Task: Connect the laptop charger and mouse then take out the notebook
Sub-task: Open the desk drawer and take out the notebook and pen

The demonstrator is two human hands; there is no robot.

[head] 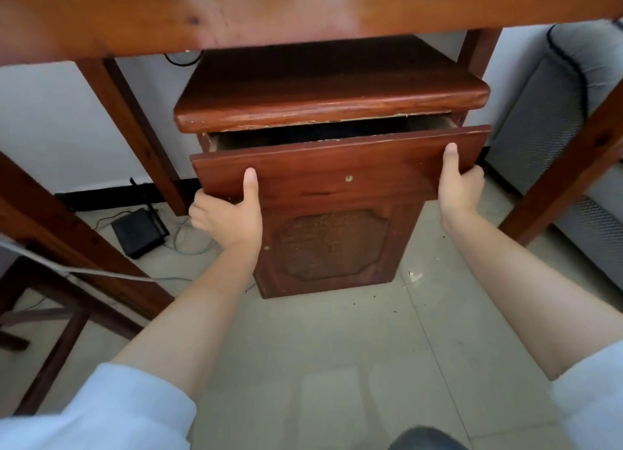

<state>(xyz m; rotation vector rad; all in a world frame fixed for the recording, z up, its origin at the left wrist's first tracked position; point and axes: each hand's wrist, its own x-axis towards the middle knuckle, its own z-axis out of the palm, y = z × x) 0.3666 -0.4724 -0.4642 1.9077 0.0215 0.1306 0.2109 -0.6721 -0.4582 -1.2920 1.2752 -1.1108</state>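
- Pale tiled floor (337, 365) fills the lower half of the frame, with dark specks scattered on it; a white wall runs behind at upper left.
- Across the top of the frame we see the underside edge of a wooden desk (236, 14), its legs slanting down at left and right.
- Under the desk, at centre, stands a small reddish-brown cabinet (337, 254) with a carved door panel and a thick top slab.
- Its drawer (337, 166) is partly out and sits tilted, the right end higher than the left; the inside is dark and we cannot tell what it holds. No notebook shows anywhere.
- Our left hand (232, 220) grasps the drawer front at its lower left corner, thumb flat on the face, fingers curled under the edge.
- Our right hand (460, 186) clasps the right end of the drawer front, thumb up on the face, fingers wrapped behind.
- Pale blue sleeves are pushed up on both forearms.
- At lower left of the cabinet, a black box (138, 233) lies on the floor among thin cables.
- Grey upholstered furniture (553, 119) stands at the right edge.
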